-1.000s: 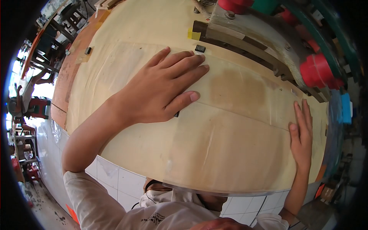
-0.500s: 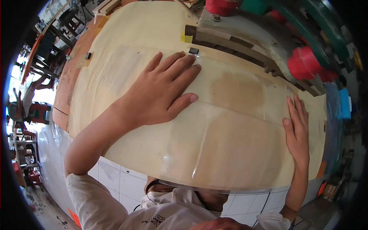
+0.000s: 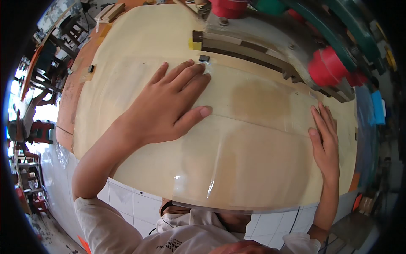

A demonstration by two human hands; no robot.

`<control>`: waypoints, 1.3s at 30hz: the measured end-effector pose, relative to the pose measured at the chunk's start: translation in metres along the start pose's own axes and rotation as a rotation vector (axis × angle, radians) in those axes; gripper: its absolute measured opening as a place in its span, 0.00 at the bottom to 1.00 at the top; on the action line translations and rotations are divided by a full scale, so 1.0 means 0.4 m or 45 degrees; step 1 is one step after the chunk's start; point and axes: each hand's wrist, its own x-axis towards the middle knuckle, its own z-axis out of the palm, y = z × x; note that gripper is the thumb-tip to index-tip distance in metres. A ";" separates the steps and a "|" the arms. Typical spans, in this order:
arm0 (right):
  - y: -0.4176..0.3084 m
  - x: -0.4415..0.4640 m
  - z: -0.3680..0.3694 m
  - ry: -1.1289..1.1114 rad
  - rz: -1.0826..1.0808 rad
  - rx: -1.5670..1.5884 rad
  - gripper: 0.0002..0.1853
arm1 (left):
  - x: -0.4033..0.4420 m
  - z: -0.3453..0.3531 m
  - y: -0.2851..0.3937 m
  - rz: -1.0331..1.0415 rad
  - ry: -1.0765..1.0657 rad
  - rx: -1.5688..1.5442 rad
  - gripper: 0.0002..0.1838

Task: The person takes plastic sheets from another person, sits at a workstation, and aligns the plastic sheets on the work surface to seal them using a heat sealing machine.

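A clear plastic sheet (image 3: pixel 262 156) lies over the cream-coloured table surface (image 3: pixel 148 25), with brownish patches showing through it. My left hand (image 3: pixel 169 101) rests flat near the sheet's left part, fingers spread and palm down, holding nothing. Just beyond its fingertips sits a small black block (image 3: pixel 204 58). On the right side my right hand (image 3: pixel 325 142) lies on the sheet with its fingers stretched forward and its thumb apart; nothing is in it.
A machine with a metal plate (image 3: pixel 253 34), red knobs (image 3: pixel 327 66) and green arms (image 3: pixel 323 31) stands at the back right. Wooden strips (image 3: pixel 111 12) lie at the back left. Another small black block (image 3: pixel 91 68) is at the left edge. White floor tiles (image 3: pixel 144 207) show below.
The view has shifted a little, so the machine and blocks appear further left. Both hands stay flat on the sheet, with the left hand slightly further from the black block's underside.
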 end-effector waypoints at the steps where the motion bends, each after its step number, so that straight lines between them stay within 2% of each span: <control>1: 0.006 0.002 0.002 0.014 -0.032 0.028 0.26 | 0.000 -0.001 0.001 -0.019 -0.007 0.007 0.32; 11: 0.030 -0.008 0.009 0.160 -0.043 0.080 0.23 | 0.017 -0.010 0.022 -0.069 -0.081 -0.003 0.34; 21: 0.042 -0.005 0.014 0.102 -0.009 0.090 0.24 | 0.019 -0.012 0.025 -0.087 -0.104 -0.034 0.35; 23: 0.043 -0.006 0.014 0.102 -0.009 0.088 0.24 | 0.018 -0.006 0.024 -0.067 -0.033 -0.048 0.33; 33: 0.031 -0.004 0.009 0.088 0.024 0.120 0.24 | 0.014 -0.003 0.025 -0.066 -0.023 -0.044 0.32; 39: 0.029 -0.005 0.014 0.159 0.006 0.186 0.23 | 0.014 -0.009 0.036 -0.060 0.030 -0.189 0.30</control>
